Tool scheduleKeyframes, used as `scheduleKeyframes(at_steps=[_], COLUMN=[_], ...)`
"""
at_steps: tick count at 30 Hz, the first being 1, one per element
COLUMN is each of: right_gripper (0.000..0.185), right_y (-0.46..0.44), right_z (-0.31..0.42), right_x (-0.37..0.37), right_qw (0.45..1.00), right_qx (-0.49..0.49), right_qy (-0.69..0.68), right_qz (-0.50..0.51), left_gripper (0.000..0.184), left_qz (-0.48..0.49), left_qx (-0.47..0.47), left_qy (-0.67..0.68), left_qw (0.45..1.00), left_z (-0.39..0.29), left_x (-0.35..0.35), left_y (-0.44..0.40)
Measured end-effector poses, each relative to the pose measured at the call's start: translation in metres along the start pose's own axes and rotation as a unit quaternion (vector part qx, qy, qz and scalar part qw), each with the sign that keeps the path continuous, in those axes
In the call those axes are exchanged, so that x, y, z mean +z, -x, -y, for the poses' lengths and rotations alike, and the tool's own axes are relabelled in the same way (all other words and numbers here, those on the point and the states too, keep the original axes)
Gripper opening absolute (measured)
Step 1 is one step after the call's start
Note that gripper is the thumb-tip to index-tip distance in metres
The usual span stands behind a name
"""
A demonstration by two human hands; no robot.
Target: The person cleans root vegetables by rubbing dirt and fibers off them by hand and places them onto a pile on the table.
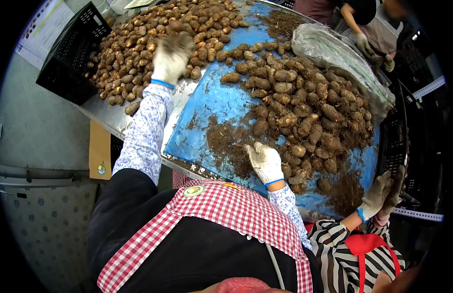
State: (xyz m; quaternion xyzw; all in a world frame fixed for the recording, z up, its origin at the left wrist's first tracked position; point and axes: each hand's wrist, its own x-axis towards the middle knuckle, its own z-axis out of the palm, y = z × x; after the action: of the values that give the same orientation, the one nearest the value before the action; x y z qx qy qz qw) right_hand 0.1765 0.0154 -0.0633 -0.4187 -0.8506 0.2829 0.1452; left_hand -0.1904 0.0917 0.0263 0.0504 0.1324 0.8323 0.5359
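My left hand (171,57), in a soiled white glove with a blue cuff, reaches over the heap of cleaner brown tubers (126,58) at the upper left. Its fingers are smeared by motion, with a brown tuber at their tips. Lower down, my right hand (264,161) wears a similar glove. Its thumb and fingers are apart and hold nothing. It is above the blue sheet (207,97), between loose dark soil (231,141) and the left edge of a pile of rough, hairy tubers (309,107).
A black crate (72,53) stands at the upper left, another (395,141) at the right. A clear plastic bag (334,53) lies behind the rough pile. Gloved co-workers' hands are at the lower right (378,193) and upper right (365,45). Papers (43,29) lie upper left.
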Motion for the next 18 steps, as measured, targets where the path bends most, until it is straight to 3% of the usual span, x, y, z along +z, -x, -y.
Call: scheduleKeyframes(at_steps=[1, 2, 3, 4, 5, 6, 8, 9, 11, 12, 14, 15, 17, 18], right_gripper=[0.028, 0.027, 0.027, 0.027, 0.028, 0.028, 0.028, 0.027, 0.025, 0.022, 0.017, 0.022, 0.028, 0.026], right_y=[0.000, -0.002, -0.003, -0.004, -0.005, -0.006, -0.007, -0.006, -0.004, -0.003, -0.004, -0.006, -0.009, -0.011], right_z=[0.000, -0.002, -0.005, -0.007, -0.008, 0.010, 0.009, 0.006, 0.005, 0.001, -0.018, -0.020, -0.009, -0.001], right_x=[0.000, 0.005, 0.012, 0.017, 0.017, -0.003, -0.001, 0.001, -0.002, 0.000, 0.018, 0.013, -0.005, -0.013], right_qw=[0.999, 0.999, 0.997, 0.996, 0.996, 0.993, 0.993, 0.992, 0.996, 0.998, 0.991, 0.989, 0.977, 0.966], right_qx=[0.019, 0.023, 0.027, 0.029, -0.019, 0.004, -0.029, -0.028, -0.038, -0.048, 0.043, 0.037, 0.027, 0.019], right_qy=[-0.026, -0.040, -0.053, -0.067, -0.069, -0.022, -0.011, -0.015, -0.020, -0.019, -0.095, -0.059, 0.047, 0.114], right_qz=[0.012, 0.027, 0.042, 0.058, 0.059, 0.113, 0.112, 0.119, 0.076, 0.032, -0.080, -0.130, -0.206, -0.232], left_gripper=[0.026, 0.027, 0.031, 0.043, 0.051, 0.062, 0.062, 0.059, 0.050, 0.038, 0.031, 0.032, 0.033, 0.045], left_qz=[-0.032, -0.045, -0.030, -0.041, 0.014, 0.028, 0.064, 0.097, 0.128, 0.122, 0.101, 0.120, 0.134, 0.176], left_qx=[0.114, 0.165, 0.175, 0.126, 0.102, -0.016, -0.074, -0.102, -0.077, -0.038, -0.123, -0.182, -0.307, -0.393], left_qy=[-0.134, -0.218, -0.510, -0.678, -0.780, -0.863, -0.943, -0.931, -0.975, -0.971, -0.922, -0.906, -0.826, -0.778], left_qw=[0.984, 0.961, 0.842, 0.723, 0.618, 0.503, 0.318, 0.336, 0.164, 0.201, 0.354, 0.363, 0.453, 0.458], left_z=[-0.006, -0.004, 0.009, 0.028, 0.043, 0.062, 0.099, 0.103, 0.123, 0.127, 0.130, 0.135, 0.132, 0.134], left_x=[-0.004, -0.012, 0.001, 0.015, -0.009, -0.002, -0.004, -0.030, -0.070, -0.068, -0.058, -0.050, -0.014, -0.010], left_y=[-0.019, -0.032, -0.019, -0.008, -0.033, -0.030, -0.009, -0.017, -0.032, -0.026, -0.011, -0.003, 0.036, 0.051])
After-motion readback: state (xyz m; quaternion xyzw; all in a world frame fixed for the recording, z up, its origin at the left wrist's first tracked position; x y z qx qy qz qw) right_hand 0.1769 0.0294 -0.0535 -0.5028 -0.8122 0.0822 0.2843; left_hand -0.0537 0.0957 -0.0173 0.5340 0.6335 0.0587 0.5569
